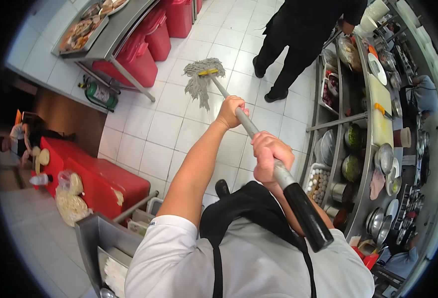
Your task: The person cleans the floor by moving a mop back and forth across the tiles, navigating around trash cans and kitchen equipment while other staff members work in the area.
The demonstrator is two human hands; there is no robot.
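Both hands are wrapped around the grey handle of a mop (248, 125), which slants away from my chest to the floor ahead. My left hand (233, 110) grips the shaft farther out. Closer to my body, my right hand (272, 155) is closed on it just beyond the black end grip (307, 216). The grey string mop head (204, 79), with a yellow clamp, lies spread on the white floor tiles (179, 104).
A person in black (303, 44) stands ahead at right. Right side: metal counter with a cutting board (379, 109), bowls and an egg tray (317, 184). Left side: red bins (134, 62), a fire extinguisher (99, 93), a red counter (94, 174); another person (22, 134) beyond.
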